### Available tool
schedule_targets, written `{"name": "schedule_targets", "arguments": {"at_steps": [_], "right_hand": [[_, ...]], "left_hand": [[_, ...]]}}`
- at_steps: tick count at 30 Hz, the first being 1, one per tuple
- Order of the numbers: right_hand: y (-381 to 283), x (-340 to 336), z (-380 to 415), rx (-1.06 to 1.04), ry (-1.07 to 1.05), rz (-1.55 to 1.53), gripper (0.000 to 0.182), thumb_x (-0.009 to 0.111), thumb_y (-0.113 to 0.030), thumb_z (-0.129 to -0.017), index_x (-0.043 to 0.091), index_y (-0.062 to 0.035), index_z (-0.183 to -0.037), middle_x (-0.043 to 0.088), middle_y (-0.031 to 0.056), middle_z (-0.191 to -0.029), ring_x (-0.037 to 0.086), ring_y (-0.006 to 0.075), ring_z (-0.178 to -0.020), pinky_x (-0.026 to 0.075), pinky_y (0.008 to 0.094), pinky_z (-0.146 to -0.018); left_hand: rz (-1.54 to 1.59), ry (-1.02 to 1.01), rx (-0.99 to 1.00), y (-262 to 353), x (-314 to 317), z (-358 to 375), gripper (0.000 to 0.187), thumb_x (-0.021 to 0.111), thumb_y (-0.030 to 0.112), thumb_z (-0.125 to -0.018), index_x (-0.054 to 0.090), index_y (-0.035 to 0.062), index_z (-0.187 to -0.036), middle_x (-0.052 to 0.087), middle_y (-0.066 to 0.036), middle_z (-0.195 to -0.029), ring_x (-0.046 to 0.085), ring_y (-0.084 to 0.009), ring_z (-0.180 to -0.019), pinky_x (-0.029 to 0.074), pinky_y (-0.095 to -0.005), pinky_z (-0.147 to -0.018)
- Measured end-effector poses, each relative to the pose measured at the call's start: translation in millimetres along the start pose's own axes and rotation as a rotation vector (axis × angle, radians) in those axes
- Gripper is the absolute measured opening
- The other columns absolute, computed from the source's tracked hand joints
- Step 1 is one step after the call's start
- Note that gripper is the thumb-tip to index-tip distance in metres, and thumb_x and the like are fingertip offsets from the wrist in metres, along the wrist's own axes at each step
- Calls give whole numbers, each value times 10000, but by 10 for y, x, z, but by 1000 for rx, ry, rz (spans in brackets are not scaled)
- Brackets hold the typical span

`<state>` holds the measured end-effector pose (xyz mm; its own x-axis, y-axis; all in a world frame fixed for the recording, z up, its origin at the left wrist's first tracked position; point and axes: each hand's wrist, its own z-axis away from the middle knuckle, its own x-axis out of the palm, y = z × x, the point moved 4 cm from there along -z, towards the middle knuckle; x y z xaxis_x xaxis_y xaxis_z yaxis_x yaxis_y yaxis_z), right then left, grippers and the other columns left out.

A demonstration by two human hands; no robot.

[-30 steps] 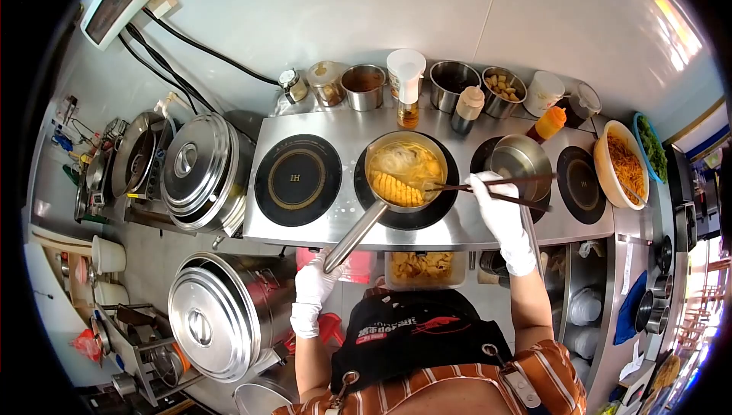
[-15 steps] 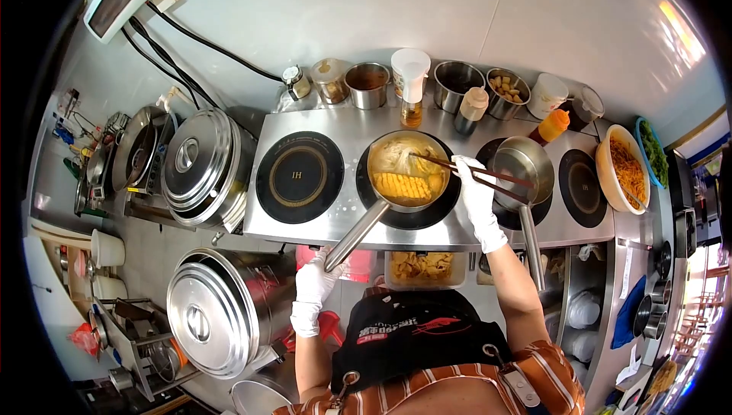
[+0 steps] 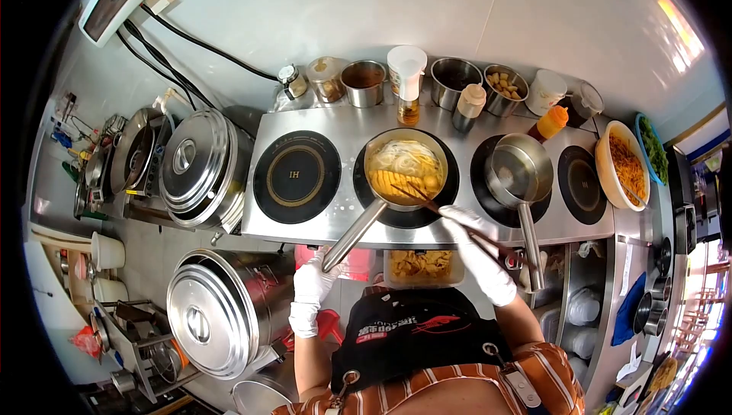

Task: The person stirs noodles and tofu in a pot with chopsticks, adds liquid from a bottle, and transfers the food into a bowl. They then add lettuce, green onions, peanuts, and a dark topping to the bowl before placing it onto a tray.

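A steel saucepan (image 3: 405,141) of broth, white noodles and a yellow ridged piece sits on the second induction burner. My left hand (image 3: 316,282), in a white glove, grips the end of the saucepan's long handle (image 3: 352,233) at the counter's front edge. My right hand (image 3: 474,251), also gloved, holds a pair of dark chopsticks (image 3: 418,195). The chopstick tips rest on the yellow piece at the near rim of the pan.
An empty saucepan (image 3: 520,171) stands on the third burner. Seasoning tins and bottles (image 3: 406,83) line the wall. A bowl of orange shreds (image 3: 627,165) sits far right. Two large lidded pots (image 3: 200,167) (image 3: 212,312) stand at left. A tray of fried pieces (image 3: 421,265) sits under the counter.
My right hand has pulled back from above the pan's right side toward the front edge. The chopsticks swung from level across the pan to angled in from the near right.
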<state>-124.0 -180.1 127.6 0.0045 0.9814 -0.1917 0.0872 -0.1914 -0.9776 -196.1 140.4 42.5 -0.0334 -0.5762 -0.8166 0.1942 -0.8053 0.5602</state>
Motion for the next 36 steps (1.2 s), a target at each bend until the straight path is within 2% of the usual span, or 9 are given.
{"name": "schedule_targets", "arguments": {"at_steps": [3,4,9,23,24,29,31,32,36], "right_hand": [[196,138,27,-297,-30,175,180,682,-7,-817,684,24,-994,697,156,-975,679,256,-931,533,313,-841],[274,166,39,-278,-16,167,181,676,11,-827,695,-1,-1007,700,143,-976,675,218,-925,524,291,-842],[388,146,48,-273,16,160,175,682,8,-829,694,-9,-1003,703,129,-976,674,185,-907,526,267,-817],[156,3,50,-86,29,54,131,662,-8,-856,692,11,-982,697,122,-943,665,174,-876,518,264,-802],[102,-30,46,-172,64,124,121,650,2,-858,679,22,-974,693,129,-936,662,166,-809,528,256,-732],[-13,-84,75,-236,135,82,133,648,17,-843,691,17,-970,699,143,-953,675,197,-882,536,280,-790],[2,10,83,-128,98,-15,126,645,20,-850,685,37,-969,695,127,-964,663,189,-897,515,282,-826],[27,54,72,-213,69,75,133,640,17,-854,687,31,-977,696,129,-978,663,188,-915,514,288,-841],[333,169,96,-171,15,105,139,645,-19,-860,687,16,-987,695,147,-973,671,211,-911,520,289,-832]], "left_hand": [[-3,6,9,-24,18,-6,613,761,328,-762,572,-23,-1227,691,-189,-909,692,-291,-826,547,-329,-720],[-3,8,9,-33,21,-2,613,761,328,-762,572,-23,-1227,691,-189,-909,692,-291,-826,547,-329,-720],[-46,5,-12,-25,15,17,595,750,326,-773,572,-9,-1232,689,-191,-888,691,-296,-809,544,-341,-712],[-42,-16,-6,-32,17,2,607,745,340,-772,567,0,-1242,691,-188,-881,689,-297,-805,543,-349,-709],[-46,-11,-3,-30,16,2,606,745,339,-772,567,0,-1242,691,-187,-880,689,-297,-803,543,-349,-708],[-29,-3,-6,-12,10,2,595,742,334,-777,570,-3,-1237,691,-185,-873,689,-300,-799,545,-348,-704],[-18,14,9,-10,10,4,590,741,331,-778,573,-4,-1233,691,-185,-871,690,-301,-797,545,-347,-702],[-17,18,17,-6,5,9,584,741,327,-780,575,-6,-1230,691,-186,-873,690,-300,-798,545,-345,-702],[-52,24,28,-13,1,16,574,742,314,-781,580,-9,-1227,690,-190,-883,692,-293,-797,546,-337,-700]]}}
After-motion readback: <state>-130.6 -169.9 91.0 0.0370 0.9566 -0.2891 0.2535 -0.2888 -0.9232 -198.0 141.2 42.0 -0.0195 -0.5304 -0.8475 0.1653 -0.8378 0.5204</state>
